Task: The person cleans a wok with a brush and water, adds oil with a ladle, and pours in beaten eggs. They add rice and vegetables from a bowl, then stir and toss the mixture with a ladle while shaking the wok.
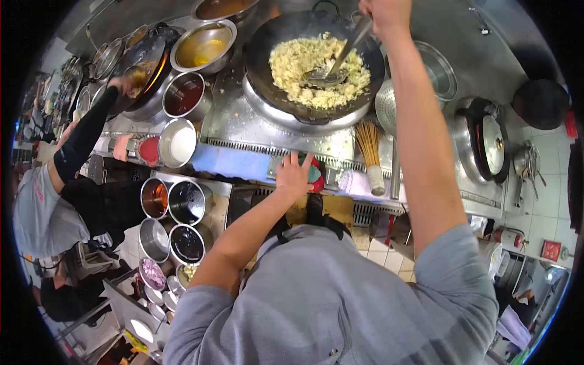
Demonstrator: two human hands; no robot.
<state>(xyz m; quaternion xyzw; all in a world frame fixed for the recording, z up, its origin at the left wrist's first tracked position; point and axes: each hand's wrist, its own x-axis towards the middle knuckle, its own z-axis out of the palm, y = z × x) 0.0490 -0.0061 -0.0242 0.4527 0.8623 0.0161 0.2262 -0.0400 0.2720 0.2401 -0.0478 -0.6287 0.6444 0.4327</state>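
Note:
My right hand [389,17] is closed around the handle of a metal wok ladle [325,77], at the top of the head view. The ladle's head lies in a heap of yellowish fried rice or finely chopped food [289,64] inside a large black wok [258,45]. The wok sits on a round metal burner ring. My left hand [293,173] rests on the counter's front edge with its fingers spread. Beside its fingers is a small red and green item [315,174], partly hidden. Left of that hand lies a folded blue cloth [231,160].
A bamboo whisk [368,149] and a perforated strainer [385,106] lie right of the wok. Metal bowls with yellow liquid [210,52] and red sauce [184,95] stand left. Several sauce pots [187,202] are lower left. A co-worker's arm [88,131] reaches toward another wok.

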